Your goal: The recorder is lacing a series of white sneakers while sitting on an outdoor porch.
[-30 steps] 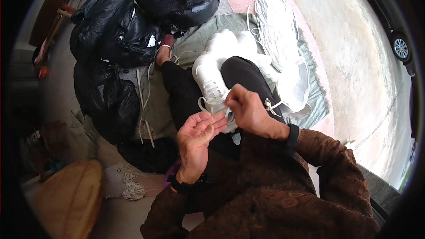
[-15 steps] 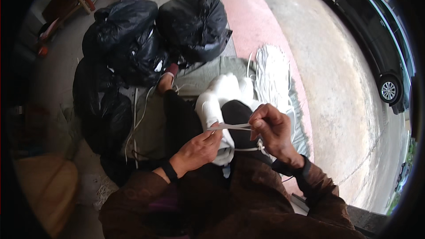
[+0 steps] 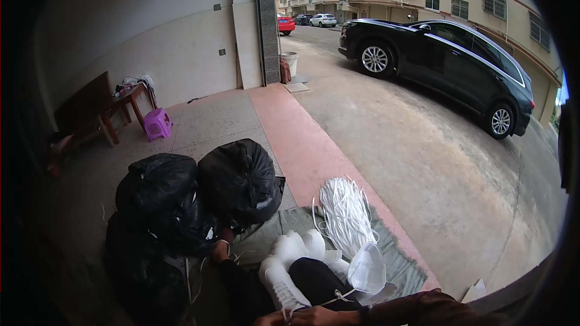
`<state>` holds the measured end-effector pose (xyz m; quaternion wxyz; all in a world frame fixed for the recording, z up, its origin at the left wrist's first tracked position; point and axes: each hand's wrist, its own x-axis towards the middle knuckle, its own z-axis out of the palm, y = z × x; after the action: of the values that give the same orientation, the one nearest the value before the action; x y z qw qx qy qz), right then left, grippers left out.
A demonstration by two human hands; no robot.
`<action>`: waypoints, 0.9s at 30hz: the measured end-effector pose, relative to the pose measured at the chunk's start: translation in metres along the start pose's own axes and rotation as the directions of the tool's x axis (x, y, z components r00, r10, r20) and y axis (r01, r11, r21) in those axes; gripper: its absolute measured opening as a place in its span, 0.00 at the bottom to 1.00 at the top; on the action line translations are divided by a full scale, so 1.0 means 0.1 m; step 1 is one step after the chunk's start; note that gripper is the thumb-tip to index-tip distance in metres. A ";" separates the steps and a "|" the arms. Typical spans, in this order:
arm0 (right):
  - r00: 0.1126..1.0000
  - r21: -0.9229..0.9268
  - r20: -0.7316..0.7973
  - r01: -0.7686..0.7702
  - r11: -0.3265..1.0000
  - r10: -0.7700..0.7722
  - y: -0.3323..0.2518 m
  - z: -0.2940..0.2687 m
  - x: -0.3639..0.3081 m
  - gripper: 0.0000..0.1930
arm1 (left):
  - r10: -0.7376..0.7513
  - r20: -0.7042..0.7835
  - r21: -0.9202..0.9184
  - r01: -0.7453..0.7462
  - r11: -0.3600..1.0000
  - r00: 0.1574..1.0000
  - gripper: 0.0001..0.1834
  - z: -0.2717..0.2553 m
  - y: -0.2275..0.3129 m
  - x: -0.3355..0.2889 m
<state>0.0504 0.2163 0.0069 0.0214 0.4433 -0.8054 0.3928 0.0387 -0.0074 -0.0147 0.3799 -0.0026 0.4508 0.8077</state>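
At the bottom edge the person's right hand [image 3: 329, 316] pinches a thin white elastic cord [image 3: 338, 297], fingers closed on it; the left hand [image 3: 270, 320] is barely in view and its state cannot be told. Just beyond the fingers the cord runs to a white cup-shaped mask [image 3: 367, 268], light and easily dented, best held by its rim. Farther off lie a bundle of white cords [image 3: 345, 211], soft and limp, and black bags [image 3: 238, 178].

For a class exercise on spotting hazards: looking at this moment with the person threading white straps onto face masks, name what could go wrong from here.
The hands sit at the bottom edge, barely in view, so the strap might be misplaced. The white mask dangles loosely and could drop onto the green mat. The strap bundle may tangle.
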 end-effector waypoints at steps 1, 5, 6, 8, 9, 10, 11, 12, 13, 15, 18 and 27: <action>1.000 -0.052 0.021 -0.022 0.998 0.023 -0.04 0.09 0.02 0.10 | 0.180 -0.006 0.304 -0.170 0.937 0.984 0.10 0.02 -0.02 -0.04; 0.996 -0.093 -0.084 0.008 0.996 -0.016 0.09 0.11 0.05 0.10 | 0.193 0.158 0.885 -0.226 0.407 0.968 0.14 -0.05 0.16 0.21; 0.995 -0.090 -0.103 0.003 0.996 -0.012 0.06 0.12 0.04 0.12 | 0.270 0.181 0.896 -0.272 0.352 0.946 0.13 0.09 0.27 0.16; 0.978 0.066 -0.182 -0.090 0.994 0.100 -0.08 0.02 0.19 0.14 | 0.317 -0.351 0.508 -0.105 0.855 0.881 0.07 -0.08 -0.01 0.11; 0.943 0.169 -0.271 -0.153 0.974 0.195 0.01 0.05 0.20 0.13 | 0.211 -0.482 0.082 -0.196 0.977 0.850 0.11 0.33 0.34 0.17; 0.829 0.333 -0.359 -0.314 0.889 0.428 -0.02 0.01 0.29 0.08 | 0.320 -0.513 0.190 -0.258 0.947 0.797 0.15 0.40 0.50 0.24; 0.658 0.632 -0.246 -0.448 0.633 0.712 -0.06 -0.11 0.43 0.06 | 0.453 -0.498 0.305 -0.340 0.890 0.739 0.15 0.64 0.69 0.23; 0.658 0.670 -0.326 -0.346 0.657 0.679 -0.05 -0.18 0.48 0.06 | 0.569 -0.408 0.391 -0.426 0.816 0.714 0.15 0.83 0.79 0.21; 0.690 0.569 -0.390 -0.339 0.749 0.609 -0.05 -0.21 0.40 0.06 | 0.539 -0.384 0.418 -0.380 0.826 0.750 0.14 0.90 0.77 0.20; 0.722 0.311 -0.501 -0.365 0.878 0.478 -0.01 -0.37 0.17 0.11 | 0.519 -0.368 0.562 -0.260 0.785 0.772 0.12 0.74 0.71 0.21; 0.561 0.027 -0.641 -0.665 0.746 0.524 0.31 -0.62 -0.74 0.24 | 0.604 -0.372 0.885 0.073 0.460 0.705 0.15 0.13 0.65 0.00; 0.039 0.980 0.140 -0.149 -0.133 0.989 1.19 0.30 -2.47 0.19 | 0.525 -0.258 0.679 -0.235 0.696 0.811 0.09 0.39 0.05 0.19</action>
<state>0.1224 0.4041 -0.1817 -0.0991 -0.3724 -0.4506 0.8053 0.0354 0.0315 0.0053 0.0686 0.0386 0.7519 0.6545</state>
